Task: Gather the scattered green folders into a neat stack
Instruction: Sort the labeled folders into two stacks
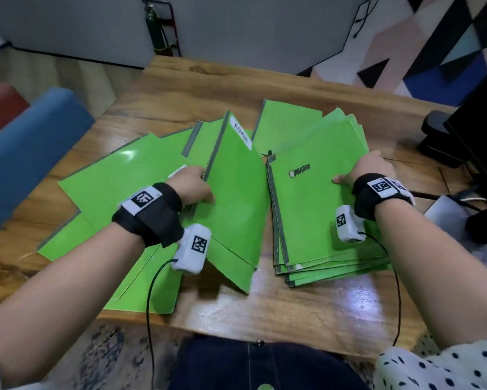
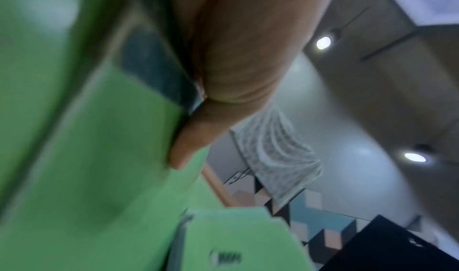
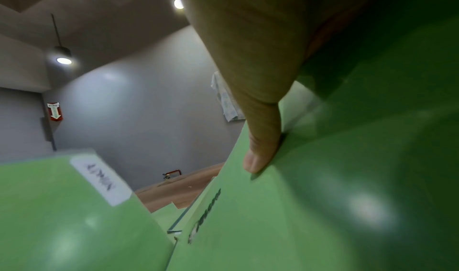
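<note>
Several green folders lie fanned over the wooden table point(image 1: 307, 313). My left hand point(image 1: 193, 187) grips the grey spine edge of a tilted green folder point(image 1: 233, 198) with a white label, lifted off the spread on the left point(image 1: 118, 178). In the left wrist view the thumb point(image 2: 198, 138) lies on that folder point(image 2: 99, 138). On the right, a rough stack of green folders point(image 1: 315, 209) lies flat. My right hand point(image 1: 369, 170) holds the stack's right edge, thumb point(image 3: 263, 147) on top of the printed top folder point(image 3: 298, 206); the fingers are hidden.
A blue seat point(image 1: 25, 153) and a red one point(image 1: 0, 102) stand to the left of the table. Black equipment point(image 1: 478, 153) with cables sits at the right edge. A fire extinguisher point(image 1: 155, 29) stands against the far wall. Bare wood shows at the table's front.
</note>
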